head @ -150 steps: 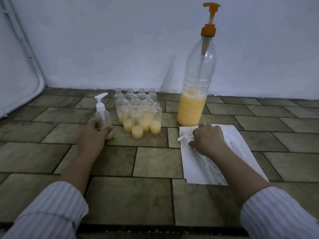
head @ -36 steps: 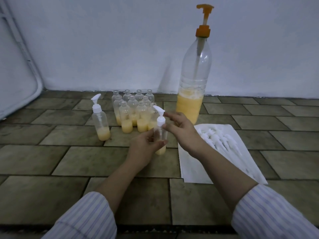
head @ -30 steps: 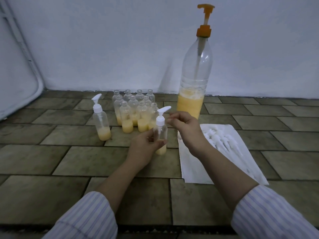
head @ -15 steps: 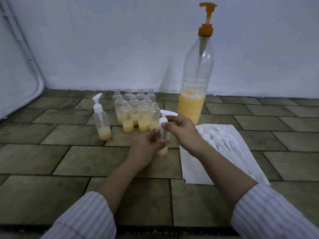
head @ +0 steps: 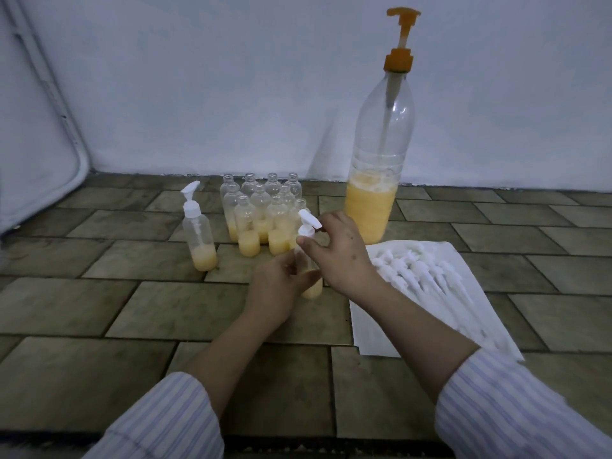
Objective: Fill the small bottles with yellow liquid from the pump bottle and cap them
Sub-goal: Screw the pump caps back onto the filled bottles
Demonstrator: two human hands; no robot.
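One capped small bottle (head: 200, 238) stands furthest left of the pump bottle (head: 379, 154), upright on the tiled floor (head: 99, 309), with a little yellow liquid in its base. Between it and the pump bottle I see a cluster of uncapped small bottles (head: 263, 213), most holding yellow liquid low down. In front of the pump bottle and slightly left, my left hand (head: 280, 288) curls its fingers round the body of the bottle being capped (head: 311, 279), which stands upright on the floor. My right hand (head: 337, 250) pinches the neck of the white pump cap (head: 308, 225) sitting on top of that bottle, fingers bent around it. Right of the hands and just in front of the pump bottle lies a white sheet (head: 374, 329) carrying a row of spare white pump caps (head: 420, 270).
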